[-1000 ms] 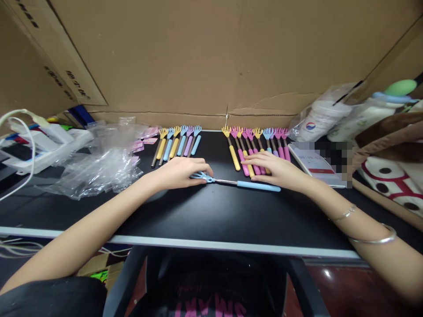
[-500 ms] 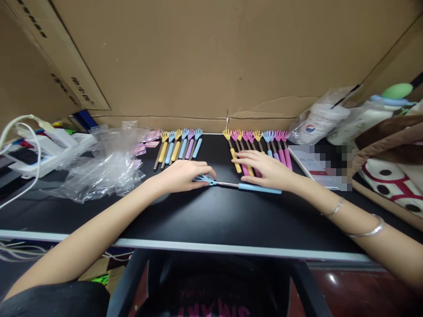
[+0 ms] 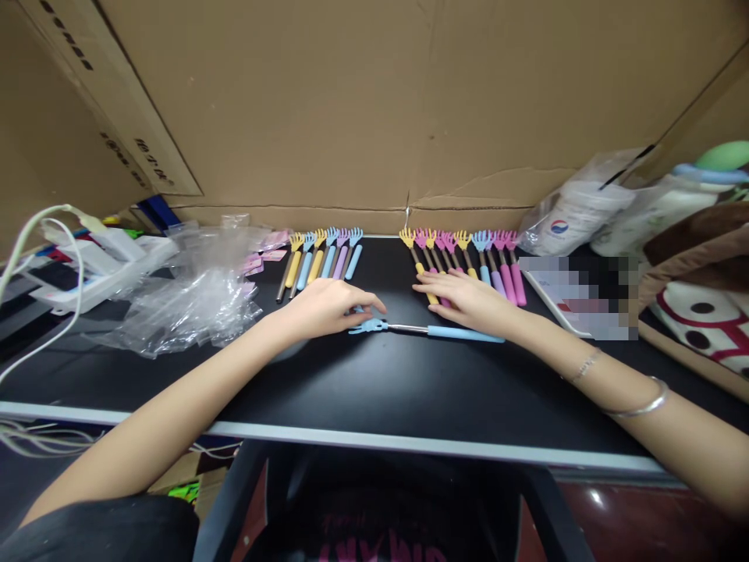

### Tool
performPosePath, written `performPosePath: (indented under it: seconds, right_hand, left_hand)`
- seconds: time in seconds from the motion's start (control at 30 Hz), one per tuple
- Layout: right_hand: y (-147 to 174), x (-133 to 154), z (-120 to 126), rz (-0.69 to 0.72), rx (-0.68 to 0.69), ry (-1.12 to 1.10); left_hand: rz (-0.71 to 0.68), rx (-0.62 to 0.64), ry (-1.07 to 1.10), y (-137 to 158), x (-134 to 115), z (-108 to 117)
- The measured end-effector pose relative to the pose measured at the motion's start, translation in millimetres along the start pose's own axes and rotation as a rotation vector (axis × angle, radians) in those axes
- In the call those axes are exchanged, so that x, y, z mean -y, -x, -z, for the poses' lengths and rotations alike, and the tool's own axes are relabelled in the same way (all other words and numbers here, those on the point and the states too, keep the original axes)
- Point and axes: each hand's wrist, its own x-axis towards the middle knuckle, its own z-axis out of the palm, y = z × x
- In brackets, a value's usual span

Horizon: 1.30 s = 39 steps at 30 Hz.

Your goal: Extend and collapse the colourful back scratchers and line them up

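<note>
A light-blue back scratcher (image 3: 462,333) lies crosswise on the black desk, its claw head to the left and its padded handle to the right. My left hand (image 3: 331,307) is just beside the claw head, thumb and index finger parted; whether it touches the head I cannot tell. My right hand (image 3: 468,300) is stretched out flat, fingers apart, over the lower handles of the right row of back scratchers (image 3: 465,246) in yellow, pink and blue. It hides some of those handles. Left of it stands a second row of back scratchers (image 3: 319,257) in yellow, blue and purple.
Clear plastic bags (image 3: 204,289) are heaped at the left, with pink cards (image 3: 272,246) behind them. Further left is a white power strip (image 3: 111,269) with cables. A screen device (image 3: 555,300), a bagged white cup (image 3: 582,218) and a plush item (image 3: 702,304) sit right. Cardboard (image 3: 328,101) walls the back.
My left thumb and index finger have moved apart and off the claw head, which now shows more fully. The view has shifted slightly. The blue scratcher stays lying on the desk.
</note>
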Motion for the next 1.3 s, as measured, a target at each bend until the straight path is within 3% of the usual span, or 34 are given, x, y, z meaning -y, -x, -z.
performPosePath:
  seconds: [0.4,0.67,0.87,1.07,1.3]
  right_hand:
    - [4,6,2,0.049,-0.066,0.09]
    - [4,4,9,0.008,-0.012,0.028]
    - [-10,0,13,-0.014,-0.049,-0.009]
    - [-33,-15,0,-0.096,-0.031,-0.016]
    - [-29,-27,-14,-0.14,0.003,-0.028]
  left_hand:
    - [-0.024,0.006,0.001,0,-2,2]
    - [-0.077,-0.001,-0.017,1,-2,3]
    - [-0.108,-0.002,-0.002,1,-1,1]
    - [-0.098,-0.021,-0.021,1,-1,0]
    - [-0.083,-0.031,-0.022,1,-1,-1]
